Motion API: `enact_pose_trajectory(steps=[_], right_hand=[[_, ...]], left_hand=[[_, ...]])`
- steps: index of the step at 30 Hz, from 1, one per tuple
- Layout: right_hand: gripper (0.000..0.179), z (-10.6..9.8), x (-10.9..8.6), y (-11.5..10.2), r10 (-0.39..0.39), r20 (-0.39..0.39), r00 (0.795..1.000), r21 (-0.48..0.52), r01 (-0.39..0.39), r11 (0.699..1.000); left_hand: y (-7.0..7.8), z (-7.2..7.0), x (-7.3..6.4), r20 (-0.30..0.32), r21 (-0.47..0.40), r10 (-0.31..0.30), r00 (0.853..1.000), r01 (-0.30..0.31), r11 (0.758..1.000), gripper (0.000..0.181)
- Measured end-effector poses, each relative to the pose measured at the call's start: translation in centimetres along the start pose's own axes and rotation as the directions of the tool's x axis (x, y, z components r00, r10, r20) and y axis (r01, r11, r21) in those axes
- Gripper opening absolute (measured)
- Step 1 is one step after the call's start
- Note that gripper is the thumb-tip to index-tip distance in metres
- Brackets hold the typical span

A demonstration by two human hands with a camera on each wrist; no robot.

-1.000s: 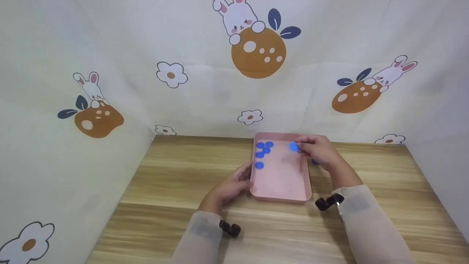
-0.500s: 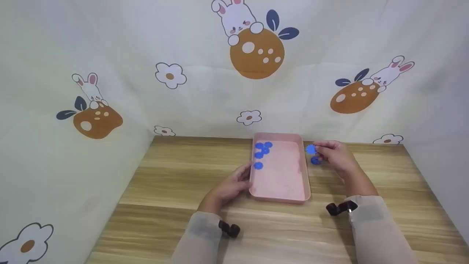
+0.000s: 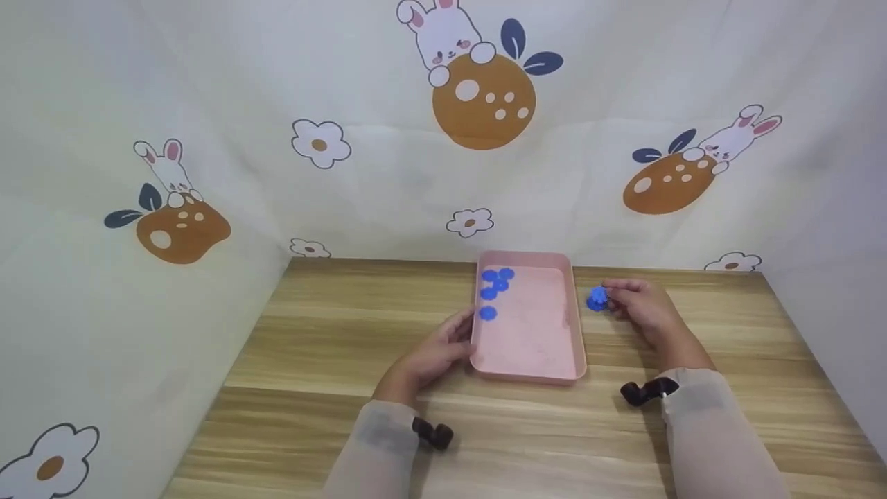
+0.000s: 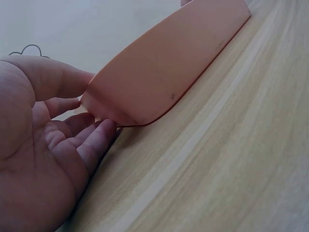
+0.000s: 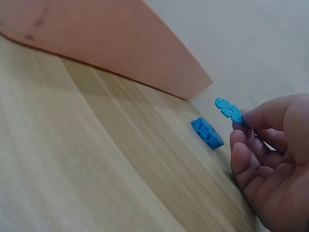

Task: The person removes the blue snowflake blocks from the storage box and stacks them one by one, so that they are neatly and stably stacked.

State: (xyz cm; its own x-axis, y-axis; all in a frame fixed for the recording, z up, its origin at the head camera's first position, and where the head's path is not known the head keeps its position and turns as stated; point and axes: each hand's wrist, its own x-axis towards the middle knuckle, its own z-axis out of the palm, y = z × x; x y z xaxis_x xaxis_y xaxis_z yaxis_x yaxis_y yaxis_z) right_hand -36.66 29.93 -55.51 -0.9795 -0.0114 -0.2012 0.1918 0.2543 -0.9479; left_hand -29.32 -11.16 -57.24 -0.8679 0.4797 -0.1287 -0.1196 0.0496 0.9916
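Note:
My right hand [image 3: 644,308] pinches a thin blue interlocking disc [image 5: 229,110] with notched edges between thumb and fingers. Just below that disc, a short stack of matching blue discs [image 5: 207,133] sits on the table, right of a pink tray [image 3: 523,378]. In the head view the held disc overlaps the stack. My left hand [image 3: 433,355] rests against the tray's left wall, thumb and fingertips touching it from outside. In the left wrist view the thumb [image 4: 65,79] reaches the rim and the fingers lie low along the wall. Inside the tray, several blue discs [image 3: 488,294] lie along its left side.
The wooden table [image 3: 312,333] meets a pale curtain [image 3: 388,180] printed with rabbits, oranges and flowers at the back and sides. Both forearms wear light sleeves with a small black camera [image 3: 648,392] at each wrist.
My right hand has moved right from over the tray, still pinching a disc, then lowered it to the stack beside the tray. My left hand stays against the tray; the discs inside have not moved.

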Motion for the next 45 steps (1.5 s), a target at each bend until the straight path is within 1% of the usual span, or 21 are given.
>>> enact_pose_trajectory(steps=[7, 10, 14, 16, 24, 30, 36, 42, 45], right_hand=[[0.042, 0.34, 0.19, 0.43, -0.021, -0.036, 0.999, -0.057, 0.019, 0.998], [0.042, 0.42, 0.24, 0.6, -0.03, -0.035, 0.999, -0.08, 0.027, 0.996], [0.042, 0.46, 0.26, 0.74, -0.023, -0.041, 0.999, -0.112, 0.018, 0.994], [0.042, 0.46, 0.27, 0.74, -0.018, -0.05, 0.999, -0.122, 0.012, 0.993], [0.043, 0.49, 0.36, 0.91, 0.005, -0.075, 0.997, -0.081, -0.011, 0.997], [0.042, 0.58, 0.08, 0.78, 0.013, -0.087, 0.996, -0.095, -0.021, 0.995], [0.041, 0.74, 0.11, 0.71, 0.017, -0.095, 0.995, -0.12, -0.029, 0.992], [0.043, 0.78, 0.31, 0.96, 0.002, -0.101, 0.995, -0.064, -0.009, 0.998], [0.043, 0.82, 0.28, 1.03, -0.006, -0.104, 0.995, -0.047, 0.001, 0.999]], left_hand=[[-0.12, -0.1, 0.03, 0.003, -0.012, 0.003, 1.0, -0.003, 1.0, 0.078], [-0.21, -0.1, 0.08, 0.002, -0.007, 0.014, 1.0, -0.014, 1.0, 0.078], [-0.21, -0.07, 0.06, -0.006, 0.004, 0.017, 1.0, -0.017, 1.0, 0.077], [-0.13, -0.04, 0.01, -0.014, 0.016, 0.005, 1.0, -0.005, 1.0, 0.077], [0.08, 0.04, -0.11, -0.027, 0.018, -0.021, 0.999, 0.022, 1.0, 0.077], [-0.12, -0.01, -0.02, -0.014, 0.0, -0.006, 1.0, 0.006, 1.0, 0.078], [-0.03, 0.03, -0.08, -0.016, 0.005, -0.002, 1.0, 0.002, 1.0, 0.078], [-0.11, 0.04, 0.04, 0.001, -0.001, 0.025, 1.0, -0.025, 1.0, 0.079], [-0.13, 0.05, 0.06, -0.001, -0.003, 0.025, 1.0, -0.025, 1.0, 0.08]])
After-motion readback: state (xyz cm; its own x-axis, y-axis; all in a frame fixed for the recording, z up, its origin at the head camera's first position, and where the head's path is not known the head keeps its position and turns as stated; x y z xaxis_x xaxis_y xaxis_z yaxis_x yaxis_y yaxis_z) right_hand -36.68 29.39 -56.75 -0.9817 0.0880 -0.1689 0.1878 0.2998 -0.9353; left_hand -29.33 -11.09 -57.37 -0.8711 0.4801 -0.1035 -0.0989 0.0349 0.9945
